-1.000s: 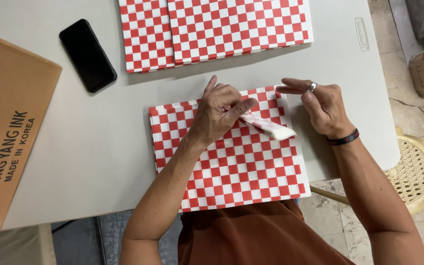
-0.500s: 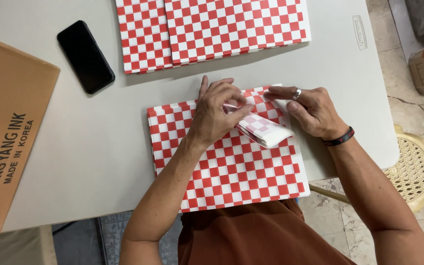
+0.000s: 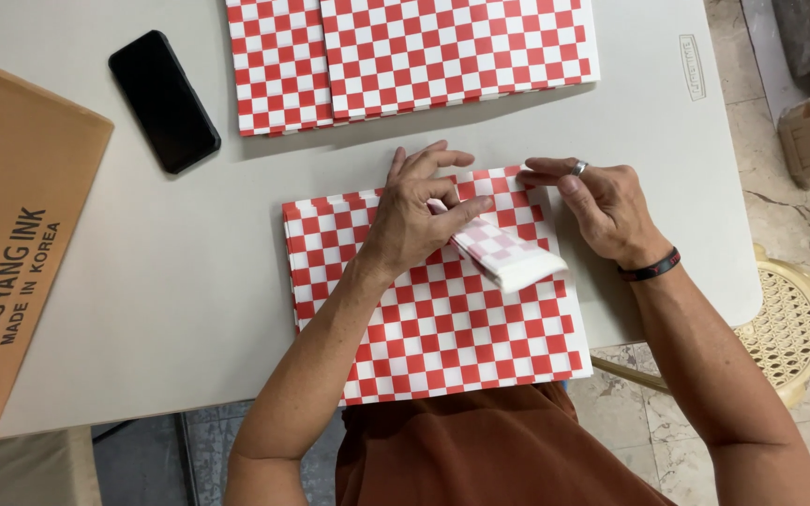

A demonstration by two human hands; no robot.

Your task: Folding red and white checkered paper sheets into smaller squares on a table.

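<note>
A: Hands first. Status of each?

B: Left hand [image 3: 414,220]: flat on the near stack of red-and-white checkered paper [image 3: 424,328], fingers spread, thumb and forefinger pinching the folded-back corner of the top sheet [image 3: 508,255]. Right hand [image 3: 602,206]: just beside the stack's far right corner, fingers extended and loosely together, gripping nothing; fingertips over the sheet edge, contact not determinable. Ring on one finger, dark band [image 3: 651,270] on the wrist.

A: Position of the curled sheet?

B: Lifted from the far right corner of the near stack, rolled back toward the person, pale underside up, between the two hands. Remainder flat on the stack.

A: Stack location?

B: On the grey table [image 3: 189,281], near edge overhanging toward the person's lap.

A: Surroundings?

B: Two further overlapping stacks of checkered paper [image 3: 405,52] at the far edge, well apart from the hands. Black phone [image 3: 163,101] far left, face up. Brown cardboard box [image 3: 11,234] at the left edge. Cream wicker-seat stool [image 3: 794,319] to the right, on the tiled floor.
</note>
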